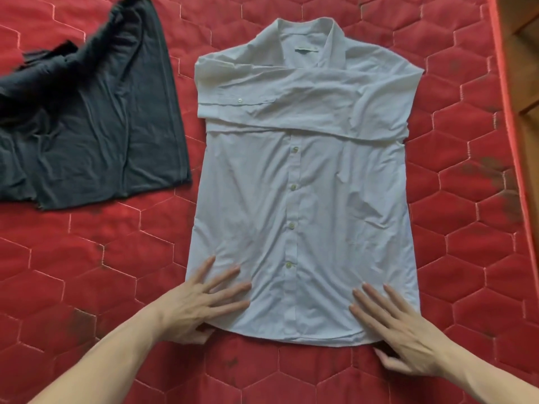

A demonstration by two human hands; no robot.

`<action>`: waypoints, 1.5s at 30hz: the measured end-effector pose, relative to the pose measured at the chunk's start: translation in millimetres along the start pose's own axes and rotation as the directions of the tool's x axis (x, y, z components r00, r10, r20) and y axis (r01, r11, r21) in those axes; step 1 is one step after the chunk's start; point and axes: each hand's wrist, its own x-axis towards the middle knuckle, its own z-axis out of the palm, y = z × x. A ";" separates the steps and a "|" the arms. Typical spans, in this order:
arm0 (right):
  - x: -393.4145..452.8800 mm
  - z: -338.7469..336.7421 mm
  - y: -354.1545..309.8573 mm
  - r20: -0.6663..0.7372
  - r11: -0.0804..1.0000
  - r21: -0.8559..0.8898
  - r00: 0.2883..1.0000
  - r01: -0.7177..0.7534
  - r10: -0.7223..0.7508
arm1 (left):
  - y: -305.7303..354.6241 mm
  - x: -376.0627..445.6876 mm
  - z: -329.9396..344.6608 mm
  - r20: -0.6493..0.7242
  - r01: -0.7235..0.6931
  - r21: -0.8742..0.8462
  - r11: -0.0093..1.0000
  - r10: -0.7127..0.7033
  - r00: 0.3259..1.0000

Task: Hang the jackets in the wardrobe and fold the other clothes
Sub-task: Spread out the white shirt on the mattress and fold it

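A white button-up shirt (pixel 303 205) lies flat and face up on the red quilted bed (pixel 87 272), collar at the far end. Both sleeves are folded across its chest. My left hand (pixel 201 304) rests flat on the shirt's near left corner, fingers spread and straight, thumb at the hem. My right hand (pixel 399 330) lies flat on the near right corner, fingers spread, thumb on the red cover just below the hem. Neither hand grips the cloth.
A dark, crumpled garment (pixel 96 121) lies spread at the far left of the bed, apart from the shirt. The bed's red edge (pixel 507 112) runs down the right side, with wooden flooring or furniture (pixel 528 53) beyond it.
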 end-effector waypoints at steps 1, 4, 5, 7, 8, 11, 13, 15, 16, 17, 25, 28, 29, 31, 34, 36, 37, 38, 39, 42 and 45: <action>-1.9 -2.0 -2.4 0.004 1.000 -0.018 1.000 -0.005 0.005 | 2.2 -1.1 -2.3 0.017 0.010 0.008 1.000 -0.010 1.000; -2.6 -10.1 -12.6 -0.048 0.993 -0.075 0.995 -0.089 0.086 | 11.4 2.1 -11.3 0.090 0.108 0.004 0.994 -0.108 0.990; -1.3 -14.3 -15.9 -0.066 0.989 -0.068 0.990 -0.130 0.126 | 15.1 3.7 -13.5 0.081 0.153 -0.016 0.988 -0.151 0.985; 2.7 -26.9 -23.4 -0.091 0.977 -0.024 0.973 -0.213 0.210 | 19.7 4.3 -18.0 0.040 0.225 -0.101 0.969 -0.222 0.974; 4.8 -32.3 -27.2 -0.119 0.965 0.008 0.958 -0.262 0.261 | 19.1 3.6 -20.0 0.015 0.241 -0.144 0.960 -0.241 0.970; 9.1 -41.9 -28.7 -0.204 0.904 0.152 0.882 -0.400 0.425 | 10.5 0.3 -36.5 0.021 0.272 -0.234 0.934 -0.275 0.961; 13.3 -49.1 -24.1 -0.210 0.821 0.275 0.802 -0.501 0.559 | 2.3 3.2 -50.7 0.040 0.309 -0.347 0.886 -0.315 0.948; 16.0 -62.9 -15.9 -0.120 0.679 0.412 0.702 -0.608 0.702 | -11.6 6.1 -63.1 0.142 0.352 -0.581 0.734 -0.334 0.932; 16.5 -71.1 -10.5 -0.074 0.605 0.445 0.646 -0.660 0.760 | -21.4 6.2 -70.7 0.162 0.364 -0.671 0.646 -0.351 0.922; 18.8 -80.1 -3.7 -0.040 0.549 0.464 0.603 -0.695 0.797 | -33.0 7.3 -78.1 0.167 0.381 -0.704 0.599 -0.382 0.909; 45.0 -127.9 53.9 -0.049 0.496 0.537 0.561 -0.682 0.826 | -136.6 26.5 -104.4 0.197 0.487 -0.815 0.314 -0.641 0.742; 61.4 -144.8 80.5 -0.109 0.536 0.543 0.579 -0.647 0.808 | -160.2 28.6 -102.0 0.217 0.483 -0.852 0.203 -0.701 0.679; 67.7 -150.6 89.3 -0.132 0.548 0.553 0.583 -0.628 0.802 | -165.9 28.8 -102.0 0.225 0.467 -0.870 0.158 -0.716 0.661; 79.8 -162.9 106.7 -0.180 0.571 0.563 0.585 -0.598 0.791 | -174.3 28.6 -105.1 0.222 0.406 -0.911 0.076 -0.740 0.635; 94.8 -181.8 132.0 -0.333 0.667 0.536 0.596 -0.518 0.731 | -183.8 30.6 -110.3 0.206 0.326 -0.945 -0.005 -0.784 0.586; 102.3 -189.5 149.4 -0.477 0.747 0.477 0.578 -0.463 0.662 | -187.9 32.4 -115.2 0.166 0.238 -0.970 -0.042 -0.833 0.528; 105.7 -191.3 157.7 -0.536 0.773 0.454 0.557 -0.443 0.634 | -190.0 33.2 -116.4 0.145 0.189 -0.980 -0.055 -0.852 0.504; 108.9 -192.3 165.0 -0.576 0.783 0.448 0.530 -0.432 0.622 | -191.8 33.6 -117.8 0.132 0.151 -0.986 -0.066 -0.865 0.484; 111.9 -192.0 170.7 -0.601 0.783 0.453 0.503 -0.426 0.621 | -193.9 34.9 -118.1 0.132 0.123 -0.989 -0.084 -0.876 0.464; 121.7 -183.3 180.2 -0.548 0.712 0.562 0.454 -0.422 0.702 | -200.3 40.5 -110.8 0.227 0.079 -0.974 -0.215 -0.873 0.431; 133.8 -168.9 185.1 -0.151 0.396 0.750 0.446 -0.530 0.882 | -208.0 54.2 -94.3 0.361 0.114 -0.932 -0.344 -0.854 0.375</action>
